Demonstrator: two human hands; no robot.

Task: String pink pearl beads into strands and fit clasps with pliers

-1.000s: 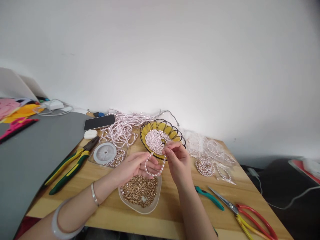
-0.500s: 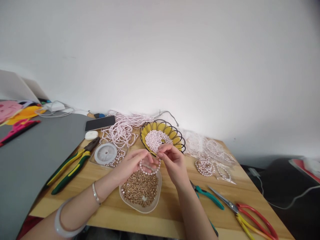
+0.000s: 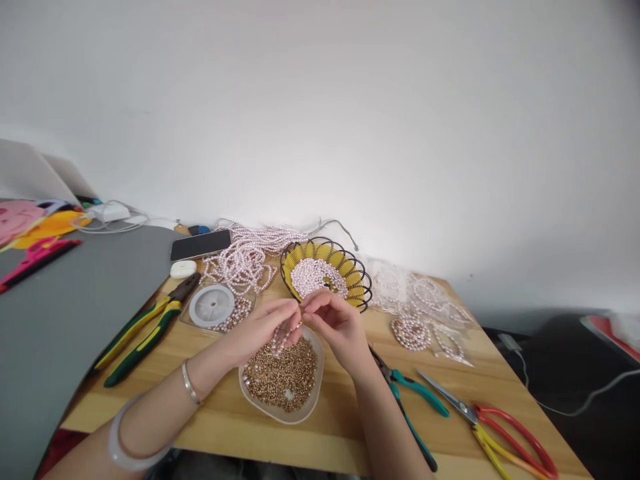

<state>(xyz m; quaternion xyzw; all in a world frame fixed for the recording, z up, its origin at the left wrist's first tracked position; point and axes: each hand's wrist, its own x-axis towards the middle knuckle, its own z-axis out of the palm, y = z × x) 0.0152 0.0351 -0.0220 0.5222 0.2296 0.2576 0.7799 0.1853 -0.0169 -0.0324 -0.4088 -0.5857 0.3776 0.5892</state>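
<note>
A small loop of pale pink beads, a beaded bracelet [image 3: 281, 339], hangs from the fingers of my left hand [image 3: 265, 325], which are pinched at its upper end. My right hand [image 3: 336, 323] has thumb and forefinger closed at the same spot, fingertips meeting the left ones; whatever fine piece sits between them is hidden. Just below is a white dish [image 3: 305, 415] full of gold beads [image 3: 280, 380]. Behind the hands stands a black-rimmed yellow basket [image 3: 354, 267] holding loose pink beads [image 3: 313, 275].
Left lie green-yellow pliers [image 3: 155, 327], a spool [image 3: 212, 305] in a clear box, a phone [image 3: 201, 246], a white case [image 3: 183, 269] and pink bead strands [image 3: 245, 260]. Right are teal-handled pliers [image 3: 417, 391], red-yellow scissors [image 3: 473, 417], coiled beads [image 3: 411, 332] and bagged strands [image 3: 435, 299].
My right hand has moved left, bringing its fingertips against the left hand's. The bracelet, earlier a round open loop between the hands, now hangs narrower and further left.
</note>
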